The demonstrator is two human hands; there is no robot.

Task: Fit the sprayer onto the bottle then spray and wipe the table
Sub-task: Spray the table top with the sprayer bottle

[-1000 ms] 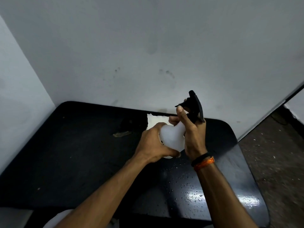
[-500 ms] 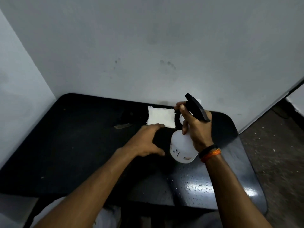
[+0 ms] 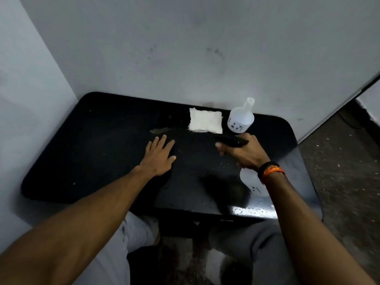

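Note:
My right hand (image 3: pixel 245 154) grips the neck of a white spray bottle (image 3: pixel 251 181) fitted with a black sprayer (image 3: pixel 231 141). The nozzle points left, low over the black table (image 3: pixel 92 157). The bottle's body shows below my wrist. My left hand (image 3: pixel 159 156) lies flat on the table with fingers spread, holding nothing. A folded white cloth (image 3: pixel 205 121) lies at the back of the table, beyond both hands.
A second white bottle (image 3: pixel 240 118) with a bare open neck stands at the back right, next to the cloth. A small brownish scrap (image 3: pixel 159 130) lies left of the cloth. Water droplets (image 3: pixel 253 210) cover the table's front right. Walls close in behind and on the left.
My left hand has let go of the bottle and moved left, flat onto the table. My right hand has lowered the spray bottle, nozzle pointing left. The view has tilted down.

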